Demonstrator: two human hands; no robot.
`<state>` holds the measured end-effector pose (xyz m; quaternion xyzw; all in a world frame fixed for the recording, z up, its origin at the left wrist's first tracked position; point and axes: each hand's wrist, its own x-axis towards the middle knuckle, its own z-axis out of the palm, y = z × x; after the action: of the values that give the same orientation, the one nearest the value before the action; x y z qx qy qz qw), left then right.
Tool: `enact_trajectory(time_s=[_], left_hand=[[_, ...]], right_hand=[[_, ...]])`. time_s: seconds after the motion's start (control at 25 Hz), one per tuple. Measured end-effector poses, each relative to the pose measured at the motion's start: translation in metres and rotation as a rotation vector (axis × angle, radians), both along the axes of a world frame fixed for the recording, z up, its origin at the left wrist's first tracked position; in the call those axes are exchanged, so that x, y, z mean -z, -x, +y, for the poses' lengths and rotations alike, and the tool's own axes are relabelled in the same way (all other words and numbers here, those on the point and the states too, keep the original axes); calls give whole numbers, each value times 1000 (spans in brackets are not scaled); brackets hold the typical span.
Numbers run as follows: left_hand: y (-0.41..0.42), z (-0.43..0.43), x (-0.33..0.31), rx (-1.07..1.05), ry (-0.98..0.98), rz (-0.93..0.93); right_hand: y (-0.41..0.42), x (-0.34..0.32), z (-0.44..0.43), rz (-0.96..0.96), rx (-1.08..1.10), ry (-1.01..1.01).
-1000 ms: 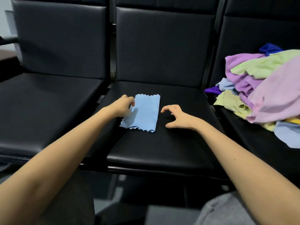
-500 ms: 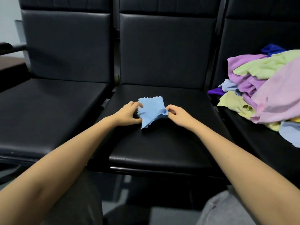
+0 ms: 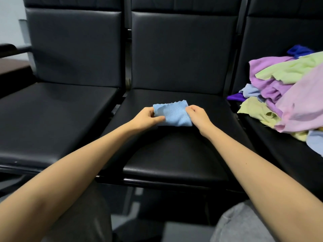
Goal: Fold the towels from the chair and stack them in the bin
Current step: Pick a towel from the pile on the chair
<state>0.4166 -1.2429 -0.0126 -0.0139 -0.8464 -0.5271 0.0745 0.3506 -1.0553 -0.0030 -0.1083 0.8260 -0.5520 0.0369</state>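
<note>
Over a black chair seat [image 3: 174, 154], left hand [image 3: 146, 117] and right hand [image 3: 197, 114] pinch the blue towel [image 3: 173, 114].

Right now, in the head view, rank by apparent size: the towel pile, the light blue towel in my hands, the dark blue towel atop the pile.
1. towel pile, cut off by the frame edge.
2. light blue towel.
3. dark blue towel, mostly hidden and farther away, so its true size is unsure.
</note>
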Motion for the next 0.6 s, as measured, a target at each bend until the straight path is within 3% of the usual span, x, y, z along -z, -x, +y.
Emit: enact_trajectory(time_s=[0.12, 0.32, 0.6], left_hand=[[13, 5, 2, -106, 10, 60], [41, 25, 8, -252, 209, 78], [51, 33, 21, -371, 313, 16]], right_hand=[[5, 3, -2, -5, 30, -43], [17, 11, 2, -12, 84, -4], [31, 27, 9, 85, 12, -213]])
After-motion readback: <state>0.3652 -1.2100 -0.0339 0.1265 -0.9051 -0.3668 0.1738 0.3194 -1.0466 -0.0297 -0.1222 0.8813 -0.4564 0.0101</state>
